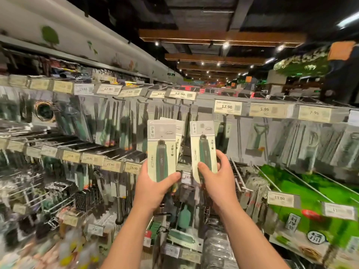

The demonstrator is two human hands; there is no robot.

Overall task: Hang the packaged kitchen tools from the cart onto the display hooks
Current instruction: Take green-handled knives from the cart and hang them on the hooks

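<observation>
Stocked hooks, far left: packaged tools [108, 123] are already hanging in rows under the price tags [108, 89]; I am judging that stretch done.
Left hand [155, 188]: gripping a small stack of carded tools [161, 150] by the lower end, thumb across the front; at least one more card is showing behind it.
Right hand [217, 181]: pinching a single carded tool [204, 148], upright, just beside the stack, below the hook row.
Progress: both lots are being held up, not yet on a hook; hanging is still to do, and more stock is lying low in the middle [182, 237], blurred, likely the cart.
Surface: pegboard wall with wire hooks [239, 179] projecting.
Room, right: shop aisle is running back under a dark ceiling with wooden beams [221, 36] and spotlights; green boxes [303, 193] are sitting at lower right.
</observation>
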